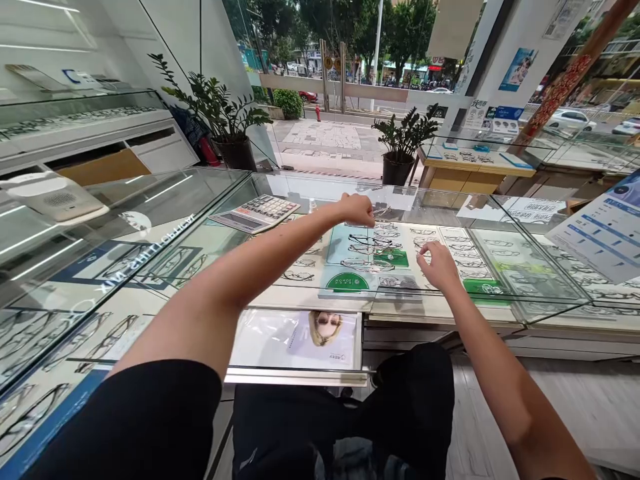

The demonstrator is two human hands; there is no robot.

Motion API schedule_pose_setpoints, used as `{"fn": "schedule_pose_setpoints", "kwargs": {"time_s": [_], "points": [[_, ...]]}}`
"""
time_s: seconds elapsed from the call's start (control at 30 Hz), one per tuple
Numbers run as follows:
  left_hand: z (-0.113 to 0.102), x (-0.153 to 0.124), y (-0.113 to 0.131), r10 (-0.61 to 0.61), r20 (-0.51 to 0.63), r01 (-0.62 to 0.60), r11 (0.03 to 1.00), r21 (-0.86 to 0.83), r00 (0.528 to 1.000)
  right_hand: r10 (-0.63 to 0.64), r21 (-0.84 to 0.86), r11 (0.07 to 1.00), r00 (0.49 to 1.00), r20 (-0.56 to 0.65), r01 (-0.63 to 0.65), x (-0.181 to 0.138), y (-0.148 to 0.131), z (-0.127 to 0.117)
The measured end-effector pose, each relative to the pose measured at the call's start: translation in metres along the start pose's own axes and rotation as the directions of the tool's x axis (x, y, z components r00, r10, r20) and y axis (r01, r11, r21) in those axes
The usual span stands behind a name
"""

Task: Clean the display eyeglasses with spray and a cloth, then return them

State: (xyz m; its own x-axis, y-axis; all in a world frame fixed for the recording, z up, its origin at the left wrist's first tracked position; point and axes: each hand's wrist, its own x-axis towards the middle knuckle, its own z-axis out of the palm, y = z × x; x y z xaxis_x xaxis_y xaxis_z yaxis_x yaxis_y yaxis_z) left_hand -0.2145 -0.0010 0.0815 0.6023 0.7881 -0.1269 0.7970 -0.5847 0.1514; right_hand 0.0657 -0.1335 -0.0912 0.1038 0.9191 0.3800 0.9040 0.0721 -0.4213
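Observation:
I sit at a glass display counter (280, 193) with rows of eyeglass frames (367, 250) laid out inside on a pale tray with green labels. My left hand (358, 209) reaches far over the counter, fingers pinched on a thin pair of glasses (381, 211) near the back. My right hand (439, 264) hovers lower, fingers curled together just above the frames; what it holds, if anything, is too small to make out.
A calculator (255, 213) lies on the glass to the left of my left hand. A white device (53, 195) sits on the left counter. Two potted plants (400, 143) stand by the entrance. An info sheet (603, 233) leans at the right.

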Motion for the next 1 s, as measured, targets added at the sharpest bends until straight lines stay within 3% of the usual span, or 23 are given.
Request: {"fn": "schedule_pose_setpoints", "kwargs": {"time_s": [0.2,0.43,0.8,0.9,1.0], "points": [[0.03,0.052,-0.011,0.057,-0.024,-0.053,0.99,0.134,0.998,-0.019,0.014,1.0,1.0,-0.023,0.019,-0.001,0.0,0.002],[0.049,0.063,-0.016,0.085,0.017,-0.086,0.984,0.155,0.996,-0.038,0.008,0.999,0.999,-0.036,0.038,0.0,-0.003,0.003],[0.04,0.047,-0.016,0.097,0.022,-0.099,0.981,0.166,0.995,-0.003,0.027,1.0,1.0,-0.009,0.003,0.0,-0.007,0.0],[0.031,0.029,-0.013,0.117,-0.035,-0.111,0.982,0.151,0.992,0.007,0.022,1.0,1.0,0.0,-0.007,0.0,-0.007,-0.001],[0.018,-0.008,-0.007,0.181,-0.139,-0.167,0.98,0.11,0.974,0.006,0.029,1.0,1.0,0.005,-0.006,0.0,-0.006,-0.002]]}}
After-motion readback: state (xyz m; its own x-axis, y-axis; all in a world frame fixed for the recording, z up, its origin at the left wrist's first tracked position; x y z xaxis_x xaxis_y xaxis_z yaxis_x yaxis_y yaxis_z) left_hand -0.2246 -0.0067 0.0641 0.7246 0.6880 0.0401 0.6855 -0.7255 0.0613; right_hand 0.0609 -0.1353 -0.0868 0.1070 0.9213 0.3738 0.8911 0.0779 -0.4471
